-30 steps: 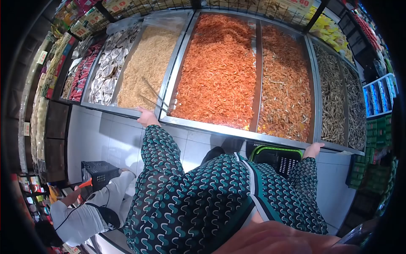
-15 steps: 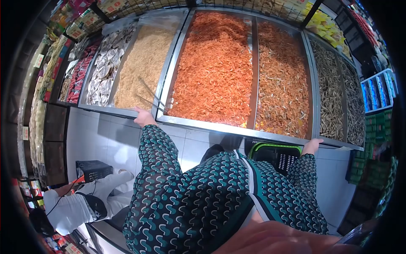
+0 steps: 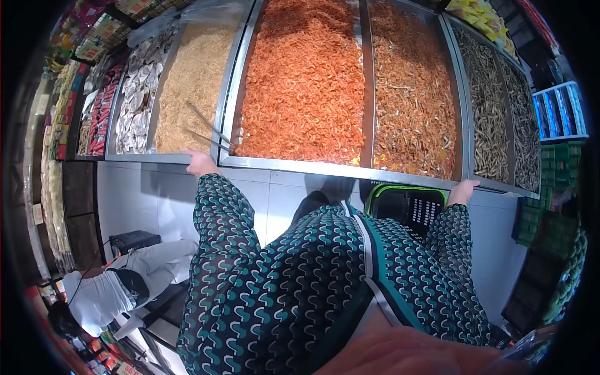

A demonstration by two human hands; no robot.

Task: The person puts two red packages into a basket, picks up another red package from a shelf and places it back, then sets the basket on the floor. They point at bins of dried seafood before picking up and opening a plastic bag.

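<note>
My left hand [image 3: 200, 164] rests on the steel front rim [image 3: 281, 166] of a long counter, fingers loose, one finger stretched left. Just beyond it, metal tongs [image 3: 206, 128] lie in the bin of pale tan shreds [image 3: 187, 81], apart from the hand. My right hand [image 3: 463, 190] grips the same rim far to the right, below the bin of mixed orange dried bits [image 3: 409, 94]. Between them is the bin of orange dried shrimp [image 3: 300, 81]. Both arms wear green patterned sleeves. A black basket with a green rim [image 3: 406, 203] hangs between my body and the counter.
Bins of pale flat dried pieces [image 3: 131, 100] and of dark dried fish [image 3: 490, 106] flank the counter. Packaged goods fill shelves left and right. Another person in white [image 3: 106, 294] bends low at the lower left beside a black basket [image 3: 134, 240]. The counter front is white tile.
The counter has slid upward in the view as my head tipped. Both hands stay on the rim. The person in white has bent lower and shifted right.
</note>
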